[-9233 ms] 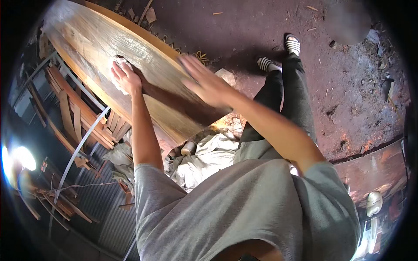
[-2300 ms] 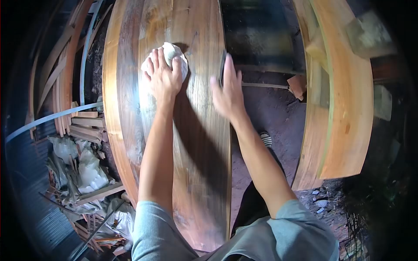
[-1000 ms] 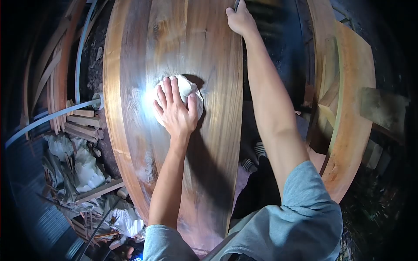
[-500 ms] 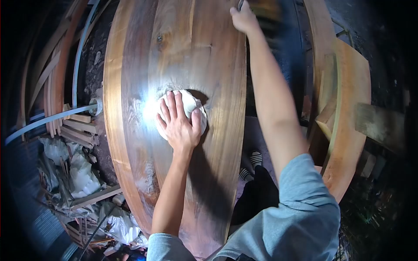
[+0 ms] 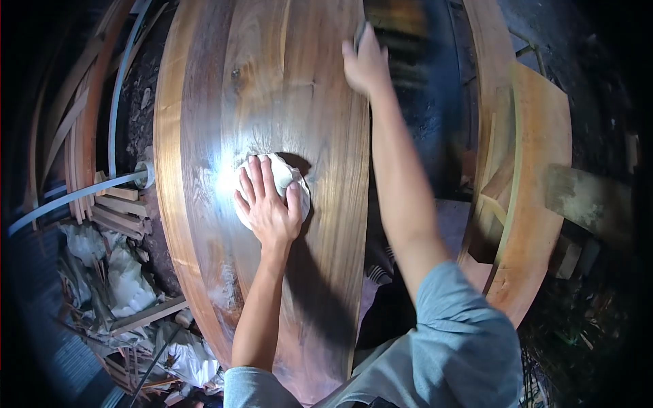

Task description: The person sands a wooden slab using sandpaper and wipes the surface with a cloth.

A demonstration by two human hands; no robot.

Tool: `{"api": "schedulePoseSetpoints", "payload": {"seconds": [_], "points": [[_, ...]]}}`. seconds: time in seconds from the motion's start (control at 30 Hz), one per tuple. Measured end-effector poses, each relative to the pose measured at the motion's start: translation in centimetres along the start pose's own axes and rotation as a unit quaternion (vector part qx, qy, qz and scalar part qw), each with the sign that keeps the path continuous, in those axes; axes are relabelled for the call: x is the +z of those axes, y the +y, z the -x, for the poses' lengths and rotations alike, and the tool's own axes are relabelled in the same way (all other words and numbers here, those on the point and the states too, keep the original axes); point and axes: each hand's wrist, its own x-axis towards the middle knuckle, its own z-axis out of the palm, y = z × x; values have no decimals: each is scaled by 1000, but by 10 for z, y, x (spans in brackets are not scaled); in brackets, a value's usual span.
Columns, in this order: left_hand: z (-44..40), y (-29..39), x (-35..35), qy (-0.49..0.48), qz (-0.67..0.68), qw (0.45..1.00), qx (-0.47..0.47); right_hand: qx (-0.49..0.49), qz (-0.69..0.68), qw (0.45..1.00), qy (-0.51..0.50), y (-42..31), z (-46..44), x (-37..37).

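My left hand lies flat with fingers spread on a round white bundle, maybe wadded cloth; its exact kind is unclear. The bundle rests on a long, dark brown wooden slab with a pale strip along its left side. At the slab's far right edge, my right hand is closed on a small, dark, flat thing. Most of that thing is hidden by the fingers, so I cannot make out its kind.
Stacked wood offcuts and crumpled plastic sheeting lie on the left. A curved pale plank stands on the right. My striped sandal shows beside the slab, and a bright light glares off the wood.
My right hand has come nearer along the slab's right edge. The left hand stays on the white bundle. The whole view has shifted slightly.
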Motion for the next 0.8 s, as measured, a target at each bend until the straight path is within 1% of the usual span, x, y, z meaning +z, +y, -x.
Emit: {"api": "schedulePoseSetpoints", "payload": {"seconds": [0.03, 0.07, 0.1, 0.2, 0.23, 0.3, 0.33, 0.37, 0.4, 0.43, 0.47, 0.5, 0.57, 0.6, 0.67, 0.7, 0.73, 0.77, 0.8], "points": [[2, 0, 0, -5, -3, 1000, -2, 16, -24, 999, -33, 5, -47, 1], [1, 1, 0, -3, 6, 1000, 0, 57, 78, 987, -128, 49, -91, 40], [0, 0, -1, -1, 12, 1000, 3, 64, 73, 987, -129, 54, -83, 44], [0, 0, 1, 3, 19, 1000, 3, -25, 239, 954, -180, 47, -61, 35], [0, 2, 1, 7, 23, 1000, 4, 32, -62, 997, -17, 0, 10, -5], [1, 2, 1, 6, 21, 1000, 7, -5, 11, 1000, 18, -12, 152, -18], [0, 1, 2, 8, 22, 1000, 6, 4, 21, 1000, -18, -29, 225, -39], [1, 0, 3, 10, 12, 1000, 8, 30, -11, 998, -50, -52, 293, -63], [-1, 0, 3, 8, 9, 1000, 8, 95, -50, 991, -80, -71, 352, -81], [-1, 0, 4, 13, 13, 1000, 10, 101, -61, 988, -100, -71, 406, -90], [1, 0, 3, 16, 18, 1000, 12, 110, -72, 984, -121, -70, 440, -94], [1, 0, 3, 23, 16, 1000, 14, 113, -68, 984, -120, -70, 426, -94], [4, 0, 3, 22, 13, 1000, 14, 41, -31, 994, -99, -60, 354, -81], [2, 0, 5, 33, 6, 999, 18, -32, 2, 999, -38, -47, 314, -62], [2, -3, 8, 36, 9, 999, 21, -58, 29, 997, 44, -25, 223, -27], [2, -3, 9, 42, 4, 999, 23, -53, 42, 996, 61, -17, 182, -16], [4, -4, 10, 48, -3, 999, 25, -17, 25, 999, 37, -19, 154, -17], [4, -4, 9, 42, -6, 999, 22, 16, 8, 1000, 16, -23, 142, -20], [6, -6, 10, 42, -9, 999, 21, 17, 6, 1000, 15, -22, 156, -20]]}}
